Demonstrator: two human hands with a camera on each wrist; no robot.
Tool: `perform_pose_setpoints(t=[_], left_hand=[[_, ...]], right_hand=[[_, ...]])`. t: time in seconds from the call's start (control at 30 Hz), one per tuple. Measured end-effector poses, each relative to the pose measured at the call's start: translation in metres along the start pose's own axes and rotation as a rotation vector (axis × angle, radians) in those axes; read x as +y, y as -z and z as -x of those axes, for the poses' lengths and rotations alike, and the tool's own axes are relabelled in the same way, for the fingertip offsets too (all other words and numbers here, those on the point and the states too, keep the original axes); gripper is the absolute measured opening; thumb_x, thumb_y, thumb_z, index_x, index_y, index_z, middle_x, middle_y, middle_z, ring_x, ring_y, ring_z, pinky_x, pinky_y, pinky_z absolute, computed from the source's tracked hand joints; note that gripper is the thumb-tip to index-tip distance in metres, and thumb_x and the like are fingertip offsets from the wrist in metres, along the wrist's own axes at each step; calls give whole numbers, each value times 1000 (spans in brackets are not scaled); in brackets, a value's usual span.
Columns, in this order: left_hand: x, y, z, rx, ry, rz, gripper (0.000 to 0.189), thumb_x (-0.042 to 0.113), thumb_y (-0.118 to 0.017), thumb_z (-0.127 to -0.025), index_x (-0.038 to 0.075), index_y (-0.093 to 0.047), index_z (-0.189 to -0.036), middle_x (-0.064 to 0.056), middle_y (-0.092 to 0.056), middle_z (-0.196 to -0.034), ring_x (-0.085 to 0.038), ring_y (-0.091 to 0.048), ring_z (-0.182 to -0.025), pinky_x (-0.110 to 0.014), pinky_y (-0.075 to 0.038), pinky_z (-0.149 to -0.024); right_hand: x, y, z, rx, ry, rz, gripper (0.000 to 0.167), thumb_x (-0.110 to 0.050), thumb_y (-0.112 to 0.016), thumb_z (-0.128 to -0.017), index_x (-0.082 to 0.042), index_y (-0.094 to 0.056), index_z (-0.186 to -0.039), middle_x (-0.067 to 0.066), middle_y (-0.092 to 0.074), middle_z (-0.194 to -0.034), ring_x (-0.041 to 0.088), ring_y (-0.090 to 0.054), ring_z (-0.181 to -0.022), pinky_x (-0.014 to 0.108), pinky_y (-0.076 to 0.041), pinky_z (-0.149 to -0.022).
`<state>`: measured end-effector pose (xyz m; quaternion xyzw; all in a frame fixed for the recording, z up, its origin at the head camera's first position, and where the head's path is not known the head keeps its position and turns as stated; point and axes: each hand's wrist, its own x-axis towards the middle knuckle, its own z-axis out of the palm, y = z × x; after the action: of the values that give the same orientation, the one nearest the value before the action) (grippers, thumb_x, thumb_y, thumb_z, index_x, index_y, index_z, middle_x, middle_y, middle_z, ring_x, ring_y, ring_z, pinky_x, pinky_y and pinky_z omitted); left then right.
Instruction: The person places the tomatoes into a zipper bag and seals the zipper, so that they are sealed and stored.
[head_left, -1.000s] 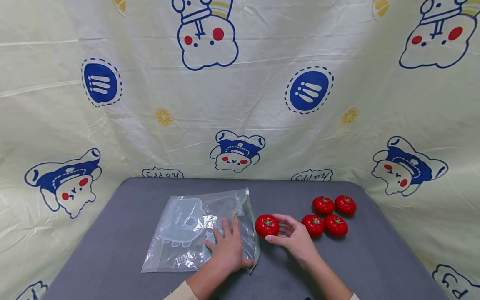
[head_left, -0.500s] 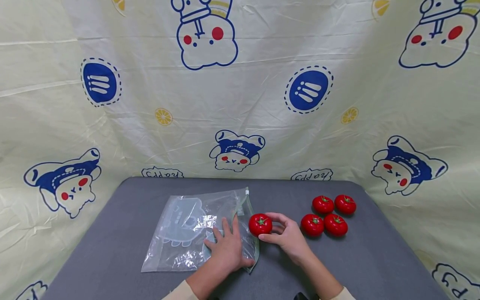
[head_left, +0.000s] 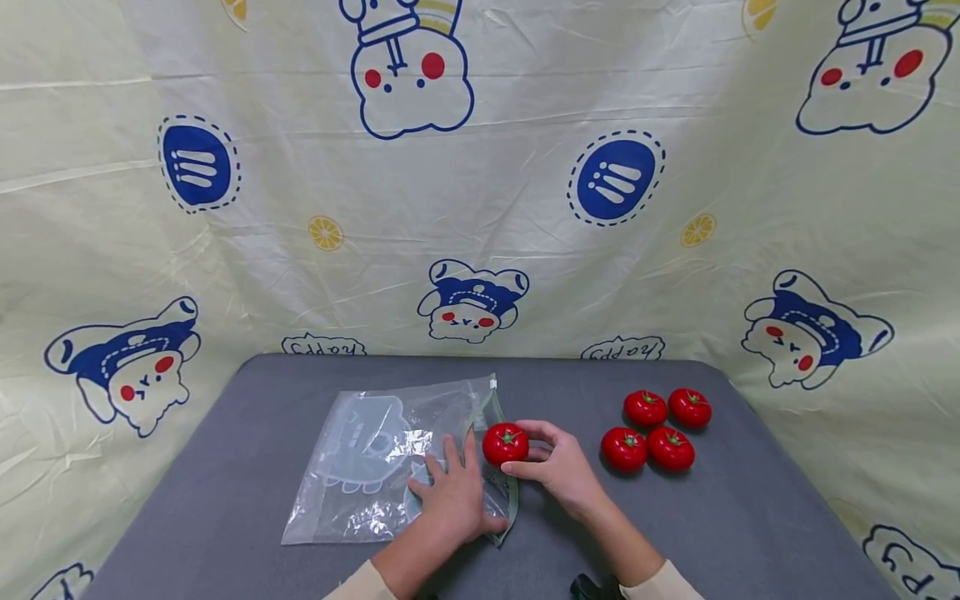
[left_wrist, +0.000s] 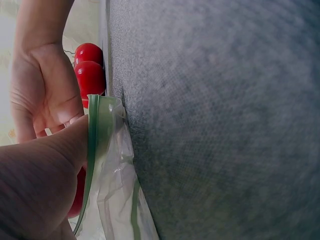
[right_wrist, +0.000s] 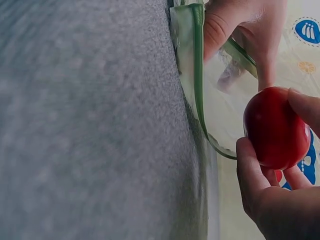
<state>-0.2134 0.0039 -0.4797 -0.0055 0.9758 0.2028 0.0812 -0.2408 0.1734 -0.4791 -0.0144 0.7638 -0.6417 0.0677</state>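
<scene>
The bag point(head_left: 330, 512) lies on the table point(head_left: 217, 517), left of its middle, its mouth at the right end and the zip slider point(head_left: 493, 384) at that end's far corner. Over the bag's right part, by the mouth, is the left hand point(head_left: 452, 500). Just right of it, at the mouth (inside or outside the rim is hard to tell), the held tomato point(head_left: 506, 443) sits between fingers and thumb of the right hand point(head_left: 561, 468). Farther right, well apart from the bag, the front-left tomato point(head_left: 623, 450) and front-right tomato point(head_left: 671, 450) stand before the back-left tomato point(head_left: 645, 409) and back-right tomato point(head_left: 690, 408). Behind the table hangs a sheet point(head_left: 525, 192)
</scene>
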Motion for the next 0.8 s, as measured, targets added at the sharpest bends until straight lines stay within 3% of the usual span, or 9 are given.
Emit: perform_pose_setpoints(t=[0.63, 0.8], left_hand=[[0, -1, -2, -14, 2, 18, 132, 49, -99, -57, 15, -24, -160, -25, -27, -165, -62, -27, -145, -87, -23, -104], [0, 0, -1, -18, -4, 13, 131, 49, -99, -58, 15, -24, -160, -25, -25, -166, -62, -26, -146, -87, -23, -104]], right_hand=[[1, -9, -15, 85, 18, 100, 62, -13, -90, -77, -17, -66, -134, 10, -65, -135, 26, -69, -108, 41, -62, -88], [3, -12, -19, 92, 35, 135, 61, -14, -90, -77, -14, -66, -134, 12, -68, -134, 25, -70, -108, 41, -62, -89]])
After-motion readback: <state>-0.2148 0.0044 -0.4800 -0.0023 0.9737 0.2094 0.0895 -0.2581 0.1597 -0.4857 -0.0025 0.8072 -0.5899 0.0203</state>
